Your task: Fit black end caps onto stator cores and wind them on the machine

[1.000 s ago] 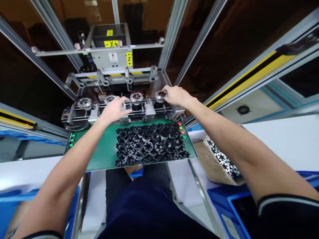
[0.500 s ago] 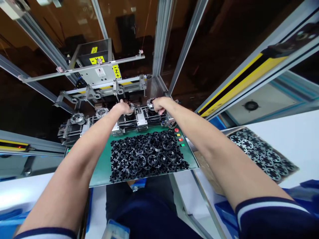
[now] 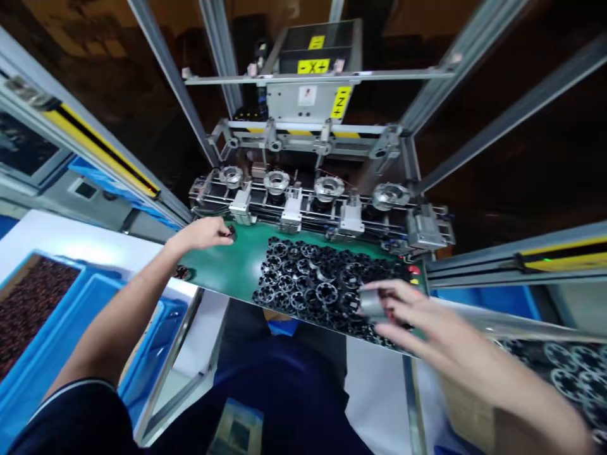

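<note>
Right hand [image 3: 422, 313], blurred, reaching inward: fingers curled around one grey ring part [image 3: 373, 305], not set down. Black ring parts [image 3: 289, 278]: many, loose on green tabletop [image 3: 241, 262]. Left hand [image 3: 203, 232], arm extended, palm downward: fingertips apparently pinching one small dark part [image 3: 231, 234]. Four round holders [image 3: 329, 189] behind: seemingly unfilled.

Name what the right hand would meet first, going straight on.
Probably the black rings ahead of the right hand, though its height above them is unclear; it might pass over.
</note>
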The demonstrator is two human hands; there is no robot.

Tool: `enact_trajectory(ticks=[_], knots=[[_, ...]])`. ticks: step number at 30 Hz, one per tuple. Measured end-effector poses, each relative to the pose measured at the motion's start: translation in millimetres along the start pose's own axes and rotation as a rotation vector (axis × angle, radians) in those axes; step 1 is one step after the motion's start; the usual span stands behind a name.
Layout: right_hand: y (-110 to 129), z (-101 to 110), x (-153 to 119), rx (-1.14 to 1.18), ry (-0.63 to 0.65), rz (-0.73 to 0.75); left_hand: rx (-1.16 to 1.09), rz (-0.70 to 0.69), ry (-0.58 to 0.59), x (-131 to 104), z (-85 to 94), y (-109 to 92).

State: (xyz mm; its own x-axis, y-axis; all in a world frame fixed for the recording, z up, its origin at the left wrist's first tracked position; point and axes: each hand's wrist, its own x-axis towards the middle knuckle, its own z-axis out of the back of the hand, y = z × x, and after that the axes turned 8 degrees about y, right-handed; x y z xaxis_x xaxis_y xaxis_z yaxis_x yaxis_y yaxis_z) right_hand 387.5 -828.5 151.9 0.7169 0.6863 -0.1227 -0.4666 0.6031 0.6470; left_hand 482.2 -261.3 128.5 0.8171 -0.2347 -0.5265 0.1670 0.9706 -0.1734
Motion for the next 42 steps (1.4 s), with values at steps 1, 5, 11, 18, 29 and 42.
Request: enact_trajectory(ticks=[1, 5, 11, 18, 29, 42], knots=[[16, -22, 0, 0.080, 0.084, 0.034, 0.000, 0.095, 0.023, -12, -26.1, 20], [81, -86, 49, 0.186, 0.260, 0.115, -0.014, 0.424, 0.071, -44, -98.6, 81], [145, -178, 170, -0.138, 0.305, 0.036, -0.087, 0.584, -0.049, -80, -146.3, 130], [186, -284, 298, -0.170, 0.347, -0.053, -0.260, 0.510, -0.234, -101, -178.2, 147], [198, -347, 304, 0.163, 0.277, 0.042, -0.640, 0.222, -0.827, -160, -194.7, 63], [48, -212, 25, 0.116, -0.304, -0.066, -0.745, -0.159, -0.836, -123, -231.2, -119]])
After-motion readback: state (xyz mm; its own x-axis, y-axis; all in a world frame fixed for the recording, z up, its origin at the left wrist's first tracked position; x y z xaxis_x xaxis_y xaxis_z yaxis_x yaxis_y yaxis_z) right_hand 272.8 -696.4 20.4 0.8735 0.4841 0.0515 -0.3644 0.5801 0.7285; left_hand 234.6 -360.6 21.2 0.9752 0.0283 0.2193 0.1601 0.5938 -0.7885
